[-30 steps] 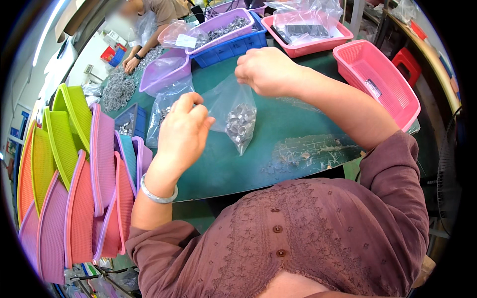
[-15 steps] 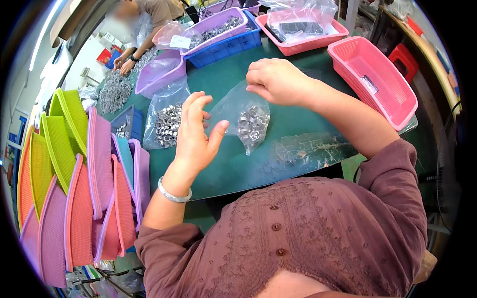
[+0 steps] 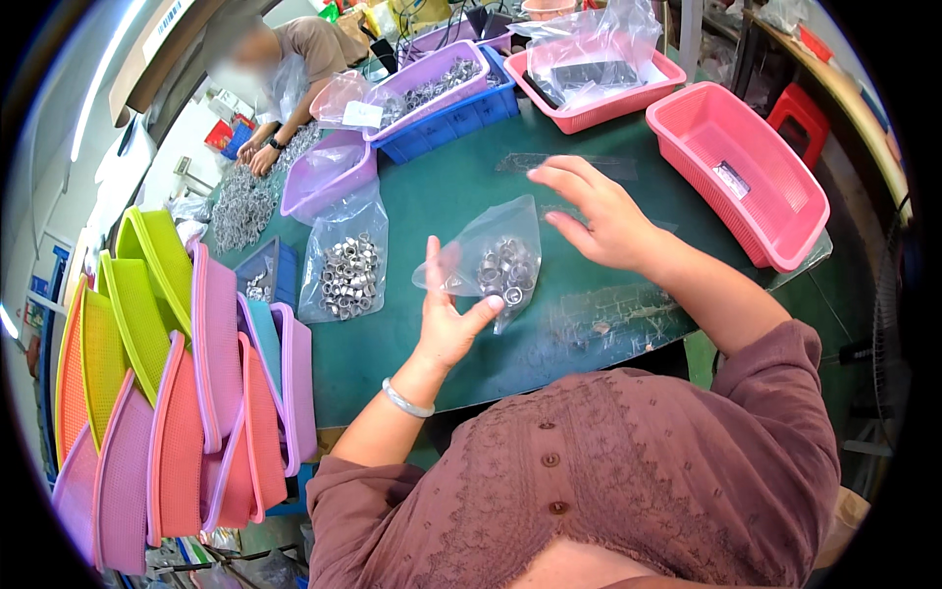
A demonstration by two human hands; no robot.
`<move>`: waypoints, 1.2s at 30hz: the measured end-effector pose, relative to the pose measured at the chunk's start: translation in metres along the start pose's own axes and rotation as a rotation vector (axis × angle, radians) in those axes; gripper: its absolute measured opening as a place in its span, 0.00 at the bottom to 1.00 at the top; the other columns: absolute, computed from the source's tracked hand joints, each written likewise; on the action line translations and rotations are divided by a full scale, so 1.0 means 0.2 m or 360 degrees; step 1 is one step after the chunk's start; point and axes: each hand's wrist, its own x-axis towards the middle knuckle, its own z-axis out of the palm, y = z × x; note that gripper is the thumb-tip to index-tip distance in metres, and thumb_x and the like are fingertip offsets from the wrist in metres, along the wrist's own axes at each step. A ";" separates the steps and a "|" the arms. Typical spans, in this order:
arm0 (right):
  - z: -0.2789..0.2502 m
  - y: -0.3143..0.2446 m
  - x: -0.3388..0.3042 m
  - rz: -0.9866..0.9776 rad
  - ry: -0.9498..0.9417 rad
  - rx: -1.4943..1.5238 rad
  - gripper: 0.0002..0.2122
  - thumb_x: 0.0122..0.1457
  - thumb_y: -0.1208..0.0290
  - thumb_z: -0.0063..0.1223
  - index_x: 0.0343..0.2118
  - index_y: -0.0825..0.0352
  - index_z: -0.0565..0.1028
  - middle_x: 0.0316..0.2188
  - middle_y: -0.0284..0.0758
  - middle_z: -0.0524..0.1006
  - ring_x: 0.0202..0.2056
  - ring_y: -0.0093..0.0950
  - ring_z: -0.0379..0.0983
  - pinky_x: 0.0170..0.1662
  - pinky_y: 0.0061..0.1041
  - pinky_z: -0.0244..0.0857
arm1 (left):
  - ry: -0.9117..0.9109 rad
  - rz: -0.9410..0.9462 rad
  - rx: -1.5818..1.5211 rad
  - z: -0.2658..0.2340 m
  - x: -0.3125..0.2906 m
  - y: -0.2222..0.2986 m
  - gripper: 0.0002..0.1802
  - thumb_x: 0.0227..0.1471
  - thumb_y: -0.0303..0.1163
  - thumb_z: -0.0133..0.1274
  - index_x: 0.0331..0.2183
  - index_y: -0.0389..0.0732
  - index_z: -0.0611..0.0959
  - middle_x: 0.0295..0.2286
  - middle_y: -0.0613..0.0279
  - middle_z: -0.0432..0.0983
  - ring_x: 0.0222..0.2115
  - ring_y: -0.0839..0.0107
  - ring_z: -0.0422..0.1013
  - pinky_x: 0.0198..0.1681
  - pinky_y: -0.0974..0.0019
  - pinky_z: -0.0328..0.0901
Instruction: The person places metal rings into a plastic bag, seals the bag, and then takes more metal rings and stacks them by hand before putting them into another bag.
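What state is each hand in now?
Left hand: open, at the clear plastic bag of silver metal rings; contact unclear.
Right hand: open, holding nothing visible.

A tube lamp point(image 3: 107, 79) glares upper left; fisheye edges bend strongly.

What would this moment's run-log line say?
left hand: spread, at clear bag of metal rings | right hand: spread, beside bag | second bag: on green table

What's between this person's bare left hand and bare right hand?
A clear plastic bag holding silvery metal rings is between them, as the head view shows.
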 end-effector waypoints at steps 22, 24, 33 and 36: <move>0.25 0.41 -0.21 0.0309 -0.0243 0.0111 0.07 0.50 0.75 0.53 0.33 0.67 0.73 0.37 0.38 0.71 0.41 0.38 0.68 0.44 0.33 0.64 | 0.0254 -0.0444 -0.0318 0.11 0.19 0.01 0.19 0.60 0.37 0.42 0.45 0.33 0.76 0.41 0.57 0.74 0.44 0.71 0.68 0.50 0.67 0.61; 0.25 0.43 -0.22 0.0335 -0.0234 0.0171 0.07 0.49 0.75 0.54 0.32 0.67 0.74 0.35 0.38 0.72 0.41 0.38 0.68 0.44 0.33 0.64 | 0.0295 -0.0465 -0.0391 0.09 0.22 0.03 0.18 0.60 0.36 0.42 0.43 0.33 0.76 0.41 0.56 0.74 0.43 0.69 0.69 0.50 0.67 0.61; 0.18 0.38 -0.20 0.0369 -0.0489 0.0170 0.09 0.48 0.74 0.55 0.33 0.67 0.75 0.36 0.37 0.72 0.42 0.37 0.66 0.46 0.32 0.62 | 0.0519 -0.0440 -0.0469 -0.08 0.56 0.16 0.16 0.61 0.40 0.38 0.43 0.40 0.74 0.42 0.62 0.72 0.43 0.69 0.66 0.48 0.59 0.60; 0.17 0.39 -0.20 0.0372 -0.0578 0.0161 0.10 0.47 0.73 0.56 0.34 0.67 0.75 0.37 0.37 0.72 0.43 0.36 0.65 0.48 0.32 0.62 | 0.0679 -0.0443 -0.0659 -0.16 0.79 0.27 0.16 0.62 0.36 0.37 0.41 0.35 0.74 0.40 0.55 0.73 0.43 0.65 0.67 0.50 0.62 0.60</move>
